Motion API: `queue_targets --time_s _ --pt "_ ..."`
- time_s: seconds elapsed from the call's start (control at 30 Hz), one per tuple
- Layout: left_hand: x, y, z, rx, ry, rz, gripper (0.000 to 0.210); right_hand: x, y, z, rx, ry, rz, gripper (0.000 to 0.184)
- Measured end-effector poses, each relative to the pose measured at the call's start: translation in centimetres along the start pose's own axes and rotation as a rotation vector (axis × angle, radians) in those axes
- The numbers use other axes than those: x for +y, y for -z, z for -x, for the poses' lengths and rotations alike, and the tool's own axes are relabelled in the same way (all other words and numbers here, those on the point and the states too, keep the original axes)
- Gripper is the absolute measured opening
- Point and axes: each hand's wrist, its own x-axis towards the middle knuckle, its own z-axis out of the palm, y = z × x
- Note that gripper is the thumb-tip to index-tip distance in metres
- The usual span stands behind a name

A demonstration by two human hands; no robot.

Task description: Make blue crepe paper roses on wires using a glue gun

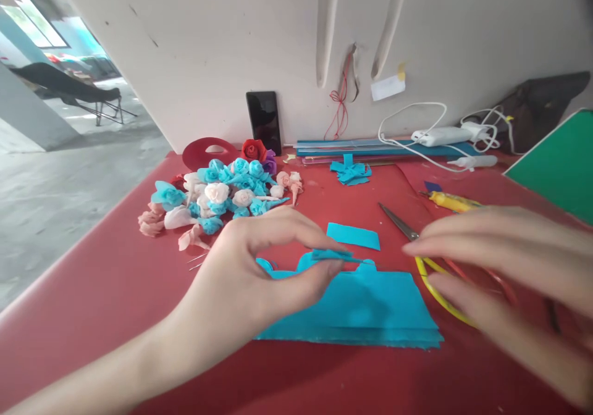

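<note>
Between thumb and forefinger, my left hand (pixel 259 273) pinches a small folded piece of blue crepe paper (pixel 331 255), from which a thin tip sticks out to the right. Below it lies a stack of blue paper sheets (pixel 384 310), with small rounded cut pieces along its far edge. My right hand (pixel 504 260) is blurred; its fingers and thumb are apart with nothing between them. Just beside and partly under it are scissors with yellow handles (pixel 428 279), blades pointing away to the left. A blue paper strip (pixel 353 236) rests beyond the stack.
Blue, white and pink paper roses (pixel 217 192) are heaped at the back left. A dark phone (pixel 264 120) leans on the wall. Blue paper scraps (pixel 351 171), a white power strip (pixel 440 136) with cables and a yellow-handled tool (pixel 451 201) lie further back.
</note>
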Motion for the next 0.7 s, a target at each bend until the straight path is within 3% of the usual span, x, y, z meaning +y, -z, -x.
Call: queue_targets --time_s 0.03,0.1,0.2,0.37,0.53,0.7 --pt "0.1 0.0 0.1 -0.01 -0.017 0.0 0.014 -1.4 -0.2 -0.3 -0.047 0.06 -0.066 0.02" --pt "0.1 -0.1 0.3 -0.007 -0.052 -0.001 0.017 -3.1 -0.5 -1.0 0.008 0.143 -0.173 0.013" --pt "0.0 -0.1 0.5 0.02 -0.089 -0.011 0.017 -3.5 -1.0 -1.5 0.076 0.134 -0.246 0.005" --pt "0.0 -0.3 0.4 -0.007 -0.109 0.013 0.018 -3.2 -1.8 -1.0 0.091 0.076 -0.314 0.008" --pt "0.2 -0.7 0.4 -0.011 -0.14 0.012 0.017 -3.7 -2.0 -0.7 0.138 0.066 -0.247 0.012" --pt "0.2 -0.8 0.6 -0.013 -0.146 0.026 0.017 -4.1 -2.0 -0.2 0.064 0.047 -0.206 0.017"
